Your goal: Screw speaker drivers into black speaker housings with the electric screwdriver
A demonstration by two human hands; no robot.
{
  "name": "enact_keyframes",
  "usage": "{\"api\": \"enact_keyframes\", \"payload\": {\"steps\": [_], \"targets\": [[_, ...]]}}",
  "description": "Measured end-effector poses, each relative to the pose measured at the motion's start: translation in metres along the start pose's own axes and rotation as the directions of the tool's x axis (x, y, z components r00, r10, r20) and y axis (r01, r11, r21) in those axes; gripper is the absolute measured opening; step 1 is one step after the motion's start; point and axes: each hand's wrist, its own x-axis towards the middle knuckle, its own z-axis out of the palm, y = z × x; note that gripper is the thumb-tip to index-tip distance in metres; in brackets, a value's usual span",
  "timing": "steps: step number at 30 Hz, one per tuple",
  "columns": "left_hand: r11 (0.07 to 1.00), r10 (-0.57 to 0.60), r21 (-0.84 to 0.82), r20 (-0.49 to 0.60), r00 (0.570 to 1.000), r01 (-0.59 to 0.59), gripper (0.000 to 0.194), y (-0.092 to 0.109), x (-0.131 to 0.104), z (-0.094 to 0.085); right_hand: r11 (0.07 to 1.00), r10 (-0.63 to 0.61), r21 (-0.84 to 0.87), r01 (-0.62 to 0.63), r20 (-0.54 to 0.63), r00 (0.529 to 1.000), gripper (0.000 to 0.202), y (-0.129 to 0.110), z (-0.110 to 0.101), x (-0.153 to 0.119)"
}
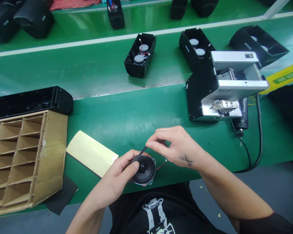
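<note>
A small black speaker driver (146, 172) with a metal frame is gripped in my left hand (120, 174), its cone facing up near the table's front edge. My left thumb lies over the rim. Between the thumb and fingers of my right hand (169, 144) is the upper end of a thin black strip (141, 152). The strip's lower end meets the speaker's upper left rim, by my left fingers. A short red wire with a white plug (165, 161) sticks out at the speaker's right side. Left of my left hand lies a pale yellow sheet (92, 152).
A cardboard divider box (52, 156) stands at left, with a black housing (34, 100) behind it. A silver and black machine (205, 91) and an electric screwdriver (243, 113) are at right. Speaker housings, one being an open black box (135, 70), line the back.
</note>
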Motion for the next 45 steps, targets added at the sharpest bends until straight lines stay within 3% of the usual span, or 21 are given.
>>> {"api": "enact_keyframes", "payload": {"steps": [21,30,38,45], "targets": [[1.0,-0.012,-0.016,-0.08,0.997,0.011,0.031,-0.001,0.002,0.006,1.0,-0.023,0.003,0.023,-0.043,0.999,0.015,0.017,0.006,-0.018],[0.997,-0.004,-0.084,-0.073,0.997,-0.002,0.032,-0.001,0.005,0.01,0.996,0.078,0.041,-0.076,-0.049,0.996,0.016,0.016,0.0,-0.025],[0.991,-0.006,-0.135,-0.063,0.998,-0.003,0.029,-0.002,0.006,0.01,0.962,0.263,0.086,-0.26,-0.02,0.965,0.02,0.016,0.0,-0.031],[0.986,-0.007,-0.168,-0.105,0.994,-0.011,0.027,-0.001,0.008,0.013,0.974,0.212,0.098,-0.207,-0.045,0.976,0.015,0.017,0.005,-0.033]]}}
